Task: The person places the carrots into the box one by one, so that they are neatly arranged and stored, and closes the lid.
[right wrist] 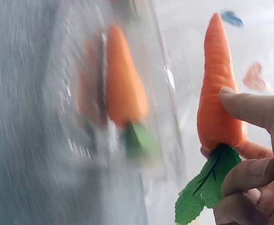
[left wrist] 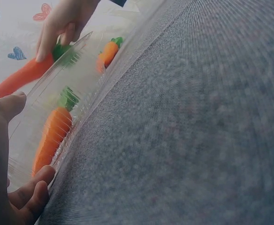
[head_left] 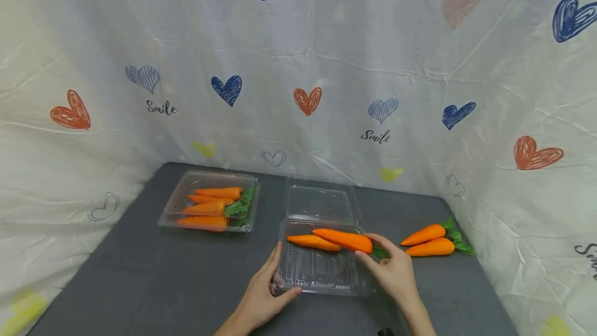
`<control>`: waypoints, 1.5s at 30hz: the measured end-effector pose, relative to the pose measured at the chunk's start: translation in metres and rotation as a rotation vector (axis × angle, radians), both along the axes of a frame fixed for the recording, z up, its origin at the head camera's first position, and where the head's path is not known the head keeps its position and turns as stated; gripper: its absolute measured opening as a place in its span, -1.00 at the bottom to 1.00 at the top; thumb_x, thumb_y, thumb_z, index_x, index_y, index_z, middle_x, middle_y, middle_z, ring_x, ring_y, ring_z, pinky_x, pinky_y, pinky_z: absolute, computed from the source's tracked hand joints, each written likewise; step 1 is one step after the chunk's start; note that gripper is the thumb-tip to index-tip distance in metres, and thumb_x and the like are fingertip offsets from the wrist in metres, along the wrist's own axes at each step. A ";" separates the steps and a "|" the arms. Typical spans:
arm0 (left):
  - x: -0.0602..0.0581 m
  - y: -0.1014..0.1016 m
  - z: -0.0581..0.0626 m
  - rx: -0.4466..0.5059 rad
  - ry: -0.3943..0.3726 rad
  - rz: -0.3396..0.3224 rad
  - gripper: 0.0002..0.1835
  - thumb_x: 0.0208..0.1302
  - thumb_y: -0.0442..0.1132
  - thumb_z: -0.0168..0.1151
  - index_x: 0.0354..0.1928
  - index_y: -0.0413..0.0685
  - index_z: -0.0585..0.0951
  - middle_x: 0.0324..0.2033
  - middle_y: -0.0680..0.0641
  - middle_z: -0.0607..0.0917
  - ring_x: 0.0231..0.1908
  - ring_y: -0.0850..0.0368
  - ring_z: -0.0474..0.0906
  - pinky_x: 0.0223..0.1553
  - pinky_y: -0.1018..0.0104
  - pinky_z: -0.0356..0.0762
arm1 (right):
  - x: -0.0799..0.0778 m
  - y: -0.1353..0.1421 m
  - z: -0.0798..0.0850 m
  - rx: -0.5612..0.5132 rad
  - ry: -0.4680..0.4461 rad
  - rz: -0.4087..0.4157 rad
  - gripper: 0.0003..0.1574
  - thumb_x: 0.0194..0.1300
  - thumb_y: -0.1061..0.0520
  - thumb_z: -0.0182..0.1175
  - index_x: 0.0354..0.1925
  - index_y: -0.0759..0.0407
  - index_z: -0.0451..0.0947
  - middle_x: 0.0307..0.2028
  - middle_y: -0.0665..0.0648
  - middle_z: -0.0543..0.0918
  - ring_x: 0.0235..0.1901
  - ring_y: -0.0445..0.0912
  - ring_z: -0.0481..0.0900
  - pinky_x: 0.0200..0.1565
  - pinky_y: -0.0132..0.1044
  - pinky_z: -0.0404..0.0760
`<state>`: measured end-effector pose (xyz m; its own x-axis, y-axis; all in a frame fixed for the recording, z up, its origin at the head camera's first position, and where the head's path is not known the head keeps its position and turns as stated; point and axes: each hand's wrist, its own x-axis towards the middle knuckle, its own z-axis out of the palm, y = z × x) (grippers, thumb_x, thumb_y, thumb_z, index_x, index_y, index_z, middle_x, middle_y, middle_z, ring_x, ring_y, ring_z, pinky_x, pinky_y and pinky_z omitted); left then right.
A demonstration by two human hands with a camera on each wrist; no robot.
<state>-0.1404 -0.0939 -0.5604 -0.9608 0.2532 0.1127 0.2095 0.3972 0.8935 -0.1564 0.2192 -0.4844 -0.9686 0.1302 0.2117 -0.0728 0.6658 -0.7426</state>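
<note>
An open clear plastic clamshell container (head_left: 317, 271) lies at the middle of the table, its lid (head_left: 322, 200) folded back. One carrot (head_left: 305, 241) with a green top (left wrist: 69, 98) lies inside the tray. My left hand (head_left: 262, 294) holds the tray's near-left corner, thumb over the rim and fingers along the outer side. Above the tray, my right hand (head_left: 395, 269) pinches a second carrot (right wrist: 216, 89) near its thick end, thumb on one side and fingers on the other. Its tip points left, and its green leaves (right wrist: 204, 180) hang by the curled fingers.
On the left stands a closed clear container (head_left: 170, 220) with several carrots (head_left: 205, 207) in it. Two loose carrots (head_left: 431, 247) lie on the grey tabletop (head_left: 196, 279) to the right. A heart-printed curtain (head_left: 336, 134) surrounds the table at the back and sides.
</note>
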 end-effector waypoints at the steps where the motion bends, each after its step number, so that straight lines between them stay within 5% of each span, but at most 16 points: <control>1: 0.000 0.000 0.000 -0.001 -0.001 0.000 0.20 0.23 0.14 0.57 0.73 0.04 0.03 0.65 -0.22 0.15 -0.58 0.36 0.35 -0.53 0.40 0.47 | -0.001 -0.006 -0.001 -0.004 -0.001 0.018 -0.35 0.18 -0.06 0.62 0.21 0.06 0.72 0.05 0.25 0.80 -0.87 -0.31 0.05 -0.76 -0.33 0.23; 10: -0.001 0.000 0.001 0.000 0.012 0.005 0.20 0.22 0.12 0.59 0.72 0.03 0.05 0.63 -0.23 0.20 -0.57 0.37 0.35 -0.53 0.41 0.46 | -0.011 -0.040 -0.012 -0.003 -0.031 0.099 -0.41 0.18 -0.03 0.62 0.16 0.05 0.74 0.05 0.24 0.80 -0.85 -0.30 0.01 -0.73 -0.40 0.15; 17: 0.000 0.000 0.001 0.003 0.001 -0.001 0.19 0.23 0.12 0.58 0.73 0.05 0.05 0.62 -0.24 0.22 -0.57 0.37 0.35 -0.53 0.41 0.45 | -0.014 -0.044 -0.018 0.128 -0.095 0.126 -0.38 0.13 -0.11 0.64 0.11 0.08 0.76 0.03 0.20 0.82 -0.69 -0.28 0.10 -0.59 -0.33 0.17; 20: 0.000 0.000 0.001 -0.003 -0.010 -0.001 0.19 0.23 0.14 0.57 0.73 0.06 0.05 0.64 -0.21 0.19 -0.57 0.36 0.35 -0.53 0.40 0.46 | -0.015 -0.044 -0.018 0.201 -0.113 0.132 -0.40 0.11 -0.09 0.66 0.09 0.06 0.76 -0.01 0.13 0.83 -0.59 -0.19 0.44 -0.47 -0.23 0.49; 24: 0.000 0.000 0.001 -0.005 -0.008 -0.001 0.19 0.22 0.17 0.57 0.73 0.08 0.05 0.63 -0.20 0.22 -0.56 0.36 0.35 -0.52 0.41 0.47 | -0.018 -0.048 -0.019 0.294 -0.131 0.126 -0.42 0.10 -0.07 0.66 0.07 0.04 0.77 -0.06 0.08 0.83 -0.19 0.01 0.76 -0.12 0.06 0.71; 34: 0.000 0.000 0.001 -0.015 -0.010 0.005 0.20 0.21 0.20 0.57 0.73 0.07 0.06 0.63 -0.18 0.22 -0.56 0.37 0.34 -0.51 0.42 0.45 | -0.020 -0.059 -0.025 0.413 -0.138 0.087 -0.40 0.06 -0.04 0.68 0.06 0.05 0.78 -0.09 0.13 0.84 -0.23 0.11 0.77 -0.21 0.13 0.71; 45: -0.001 0.000 0.001 0.000 -0.015 -0.002 0.20 0.22 0.16 0.58 0.73 0.09 0.05 0.64 -0.20 0.18 -0.56 0.36 0.35 -0.52 0.40 0.46 | -0.018 -0.055 -0.020 0.338 -0.116 0.089 -0.44 0.10 -0.02 0.67 0.05 0.08 0.75 -0.08 0.12 0.84 -0.14 0.13 0.79 -0.09 0.15 0.71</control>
